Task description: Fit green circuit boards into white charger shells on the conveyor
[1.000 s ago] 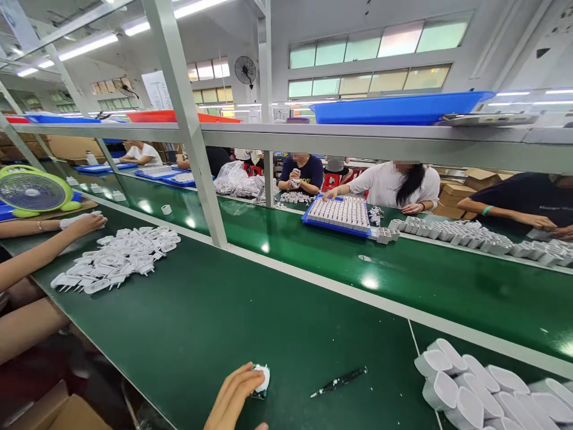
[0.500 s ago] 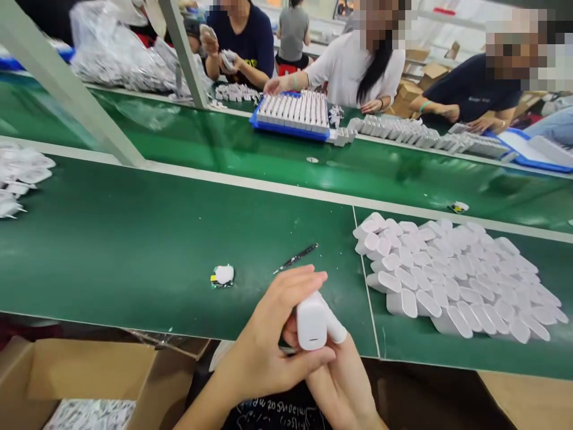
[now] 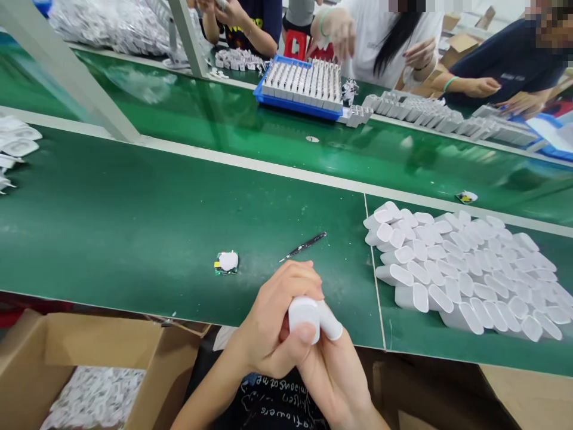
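A white rounded plastic housing (image 3: 303,315) is held between my two hands, over the near edge of the green table. My left hand (image 3: 280,319) is closed round it from the left, its fingers over the top and its thumb pressed on the end face. From below and the right, my right hand (image 3: 333,370) grips the same housing; its other fingers are mostly hidden. What looks like a white finger cot (image 3: 330,322) covers my right thumb. Beyond my hands lie a dark, thin pointed tool (image 3: 304,246) and a small circuit board (image 3: 227,263) with a white blob and yellow part.
Many white housings (image 3: 474,275) stand packed together at right. A cardboard box (image 3: 102,340) of small white parts sits below left. Across the belt (image 3: 233,128), co-workers handle parts near a blue tray (image 3: 299,107). A slanted metal post (image 3: 67,71) rises at left.
My left thumb has moved up from the housing's lower edge onto its end face, and my left fingers have curled closer round it. The view has tilted down.
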Motion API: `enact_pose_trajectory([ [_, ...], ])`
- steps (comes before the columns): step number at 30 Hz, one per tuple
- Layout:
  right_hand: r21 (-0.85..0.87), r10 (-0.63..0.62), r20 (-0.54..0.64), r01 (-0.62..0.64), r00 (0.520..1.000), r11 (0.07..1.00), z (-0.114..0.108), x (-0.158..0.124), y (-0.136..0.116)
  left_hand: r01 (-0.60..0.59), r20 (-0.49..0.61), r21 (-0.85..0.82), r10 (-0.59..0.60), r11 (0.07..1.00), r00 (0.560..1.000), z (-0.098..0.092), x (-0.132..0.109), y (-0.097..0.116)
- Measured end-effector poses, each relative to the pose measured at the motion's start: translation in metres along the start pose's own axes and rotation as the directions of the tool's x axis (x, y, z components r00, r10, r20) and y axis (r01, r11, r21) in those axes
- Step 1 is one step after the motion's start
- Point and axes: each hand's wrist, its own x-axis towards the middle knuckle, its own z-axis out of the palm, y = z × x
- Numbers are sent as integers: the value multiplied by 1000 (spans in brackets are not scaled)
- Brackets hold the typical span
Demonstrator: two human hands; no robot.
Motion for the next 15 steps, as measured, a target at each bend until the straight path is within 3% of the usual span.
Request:
enact_pose_trajectory([
  [3, -55, -67, 6, 67, 998, 996, -6, 7, 1, 90, -44, -147, -98, 985, 994, -2, 0, -8],
  [6, -319, -236, -1, 223, 972, 921, -15, 16, -1, 197, -138, -180, -223, 964, 965, -7, -3, -8],
  [8, -576, -447, 83, 409, 890, 707, -21, 21, -4, 244, -152, 3, -241, 970, 959, -11, -9, -5],
  [10, -761, -618, 247, 544, 746, 354, -27, 22, -6, 273, -98, 225, -257, 935, 961, -13, -18, -1],
  [11, -805, -645, 345, 569, 682, 171, -29, 20, -7, 272, -70, 295, -264, 916, 962, -13, -22, -1],
  [13, -799, -577, 537, 591, 616, -112, -31, 14, -6, 259, -61, 331, -254, 907, 965, -9, -29, -2],
  [15, -727, -427, 673, 647, 604, -232, -31, 5, -4, 244, -136, 243, -216, 939, 967, -4, -32, -5],
])
